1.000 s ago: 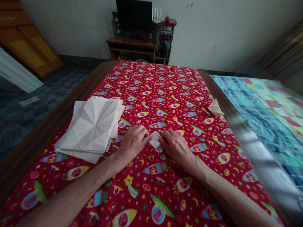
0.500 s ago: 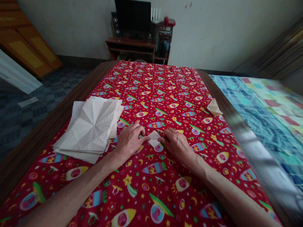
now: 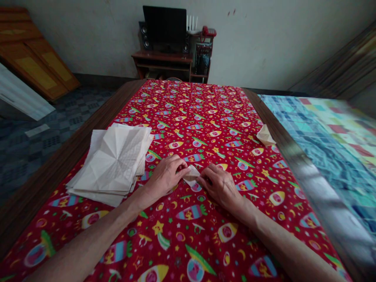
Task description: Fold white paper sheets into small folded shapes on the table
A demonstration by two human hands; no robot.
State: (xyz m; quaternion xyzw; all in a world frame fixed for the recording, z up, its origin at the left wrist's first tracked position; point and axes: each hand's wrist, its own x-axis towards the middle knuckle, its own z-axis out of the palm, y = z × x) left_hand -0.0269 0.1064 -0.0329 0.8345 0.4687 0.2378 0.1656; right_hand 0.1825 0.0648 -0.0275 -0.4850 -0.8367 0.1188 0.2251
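A person is leaning both forearms in over a red patterned cloth [image 3: 176, 219], and a small folded paper [image 3: 190, 178] is lying on it between the hands, at the dial's centre. The left hand [image 3: 166, 171] is sitting at nine o'clock, its fingers bunching together and its thumb touching the paper's upper left edge. The right hand [image 3: 221, 183] is sitting just past three o'clock, its fingers curling inward and its thumb touching the right corner. Whether either hand is actually pinching the paper, one cannot tell. A stack of creased sheets [image 3: 110, 166] is lying between nine and ten o'clock, near the left forearm. A folded cream piece [image 3: 265, 136] is resting at two o'clock, well apart from the hands. A dark monitor [image 3: 165, 26] is standing beyond, between eleven and twelve.
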